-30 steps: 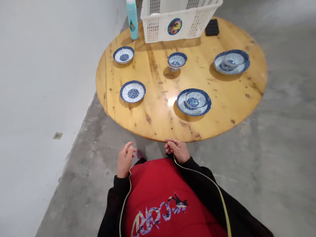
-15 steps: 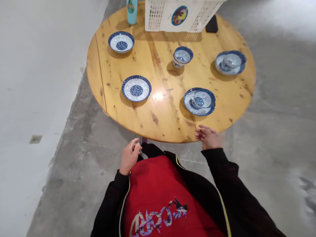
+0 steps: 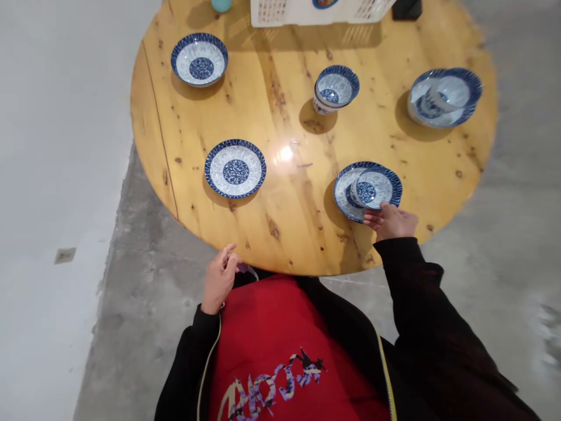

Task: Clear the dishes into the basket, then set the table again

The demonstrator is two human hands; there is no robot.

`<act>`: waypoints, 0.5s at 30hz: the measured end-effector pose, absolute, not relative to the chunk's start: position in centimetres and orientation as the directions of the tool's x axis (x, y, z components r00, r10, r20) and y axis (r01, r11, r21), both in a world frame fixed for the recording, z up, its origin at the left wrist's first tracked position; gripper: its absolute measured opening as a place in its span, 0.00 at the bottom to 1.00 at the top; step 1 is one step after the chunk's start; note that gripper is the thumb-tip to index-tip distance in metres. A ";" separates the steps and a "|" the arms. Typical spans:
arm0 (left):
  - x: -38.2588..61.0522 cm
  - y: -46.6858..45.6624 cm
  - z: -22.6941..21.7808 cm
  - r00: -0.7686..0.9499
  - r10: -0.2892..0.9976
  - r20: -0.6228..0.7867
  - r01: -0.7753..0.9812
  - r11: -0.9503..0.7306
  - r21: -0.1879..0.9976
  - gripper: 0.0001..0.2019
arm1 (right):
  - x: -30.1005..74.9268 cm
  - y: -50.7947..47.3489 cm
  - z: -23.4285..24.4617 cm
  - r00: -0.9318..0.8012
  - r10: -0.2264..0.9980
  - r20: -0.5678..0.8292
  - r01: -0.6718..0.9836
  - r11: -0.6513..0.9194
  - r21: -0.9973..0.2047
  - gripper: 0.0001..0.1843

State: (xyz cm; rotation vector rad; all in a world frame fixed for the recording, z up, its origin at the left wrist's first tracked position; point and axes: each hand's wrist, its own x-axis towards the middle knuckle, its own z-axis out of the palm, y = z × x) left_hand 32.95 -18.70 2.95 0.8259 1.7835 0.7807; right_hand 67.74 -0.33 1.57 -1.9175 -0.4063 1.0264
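At the near right of the table, a small blue-and-white bowl (image 3: 374,186) sits in a blue-and-white plate (image 3: 344,181). My right hand (image 3: 394,222) is at their near edge, its thumb over the bowl's rim and its fingers below outside it, partly hiding the plate's edge. My left hand (image 3: 220,278) hovers by the table's front edge, fingers loosely bent and apart, holding nothing. A second plate (image 3: 235,169) lies at the near left. In the middle stand stacked bowls (image 3: 335,88). Another bowl (image 3: 449,93) rests in a dish (image 3: 423,111) at the far right.
Another shallow dish (image 3: 199,59) is at the far left of the round wooden table (image 3: 280,222). Along the back are a white plastic basket (image 3: 302,13), a light-blue object (image 3: 221,4) and a black object (image 3: 407,8). A white wall (image 3: 61,146) rises on the left.
My right hand has moved forward from the table edge to the near-right bowl and taken its rim. My left hand stays much the same. The view has shifted closer to the table.
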 end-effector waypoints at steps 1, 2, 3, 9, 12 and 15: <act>33.0 -18.1 3.0 -0.286 0.816 -0.503 0.186 0.562 0.806 0.25 | 67.8 -0.2 1.4 0.598 0.626 -0.500 -0.119 -0.548 -0.828 0.14; 33.1 -17.5 2.9 -0.285 0.816 -0.503 0.189 0.562 0.805 0.24 | 67.9 0.0 1.3 0.597 0.625 -0.502 -0.120 -0.549 -0.827 0.14; 33.2 -17.0 2.9 -0.281 0.818 -0.502 0.190 0.560 0.806 0.24 | 68.0 0.1 1.2 0.600 0.622 -0.502 -0.124 -0.548 -0.827 0.14; 34.3 -14.7 2.7 -0.218 0.830 -0.514 0.187 0.552 0.813 0.22 | 68.0 0.2 1.3 0.621 0.614 -0.488 -0.159 -0.511 -0.845 0.13; 34.6 -13.8 2.7 -0.188 0.839 -0.511 0.187 0.541 0.820 0.22 | 68.0 0.2 1.3 0.631 0.613 -0.476 -0.142 -0.511 -0.848 0.13; 34.5 -13.1 2.6 -0.163 0.842 -0.514 0.191 0.538 0.821 0.21 | 68.0 0.2 1.2 0.639 0.611 -0.467 -0.123 -0.518 -0.846 0.13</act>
